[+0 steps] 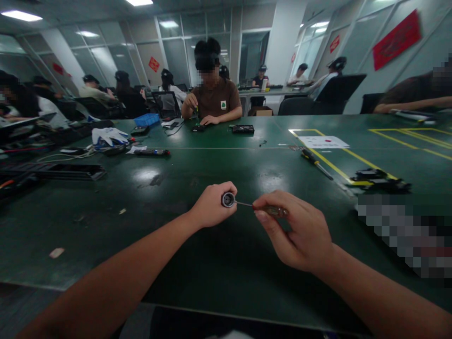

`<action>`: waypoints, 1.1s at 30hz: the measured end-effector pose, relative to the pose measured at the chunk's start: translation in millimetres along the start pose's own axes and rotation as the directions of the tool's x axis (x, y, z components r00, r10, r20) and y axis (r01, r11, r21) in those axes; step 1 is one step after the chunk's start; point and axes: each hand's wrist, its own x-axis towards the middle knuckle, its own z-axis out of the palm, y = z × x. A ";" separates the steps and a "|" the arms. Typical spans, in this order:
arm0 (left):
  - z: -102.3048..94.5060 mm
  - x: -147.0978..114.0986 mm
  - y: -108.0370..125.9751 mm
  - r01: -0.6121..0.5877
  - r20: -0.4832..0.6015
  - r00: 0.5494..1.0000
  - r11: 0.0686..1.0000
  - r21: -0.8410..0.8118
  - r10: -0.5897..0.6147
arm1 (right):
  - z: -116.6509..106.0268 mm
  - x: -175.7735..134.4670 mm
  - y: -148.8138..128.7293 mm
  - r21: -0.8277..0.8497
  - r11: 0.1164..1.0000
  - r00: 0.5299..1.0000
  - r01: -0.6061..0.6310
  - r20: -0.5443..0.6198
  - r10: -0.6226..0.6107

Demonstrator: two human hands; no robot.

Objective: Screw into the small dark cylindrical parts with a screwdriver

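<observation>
My left hand (213, 205) is closed around a dark cylindrical part (228, 200), its round open end turned towards me. Inside that end a recessed face shows, too small to make out in detail. In my right hand (300, 230) is a small screwdriver (275, 210) with a translucent brownish handle, pinched between thumb and fingers. Its thin shaft points left, and the tip reaches the right rim of the cylindrical part. Whether the tip sits in a screw there, I cannot tell. Both hands are above the green table (197, 263).
A yellow-and-black screwdriver (316, 162) and black parts (379, 181) lie to the right, near a white sheet (324, 142). White gloves (110, 136), a pen-like tool (152, 152) and a black tray (70, 171) are on the left. Across the table sits a person (215, 96) working on a small device.
</observation>
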 end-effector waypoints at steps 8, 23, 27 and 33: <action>1.8 -0.4 -5.5 -0.009 0.002 1.000 1.000 -0.028 0.009 | 7.8 1.4 3.9 0.010 1.000 0.998 0.002 0.063 -0.002; 2.4 -0.4 -6.2 -0.011 -0.027 1.000 0.998 -0.060 0.009 | 9.6 0.8 3.2 0.014 1.000 0.999 0.016 0.045 -0.017; 1.9 -0.2 -5.3 -0.005 -0.023 1.000 0.999 -0.051 0.004 | 10.3 1.9 3.1 0.007 1.000 0.999 0.016 0.051 -0.016; 1.5 0.1 -6.0 -0.004 -0.041 0.999 0.999 -0.054 0.001 | 5.2 0.4 1.1 0.009 1.000 1.000 0.017 0.017 -0.017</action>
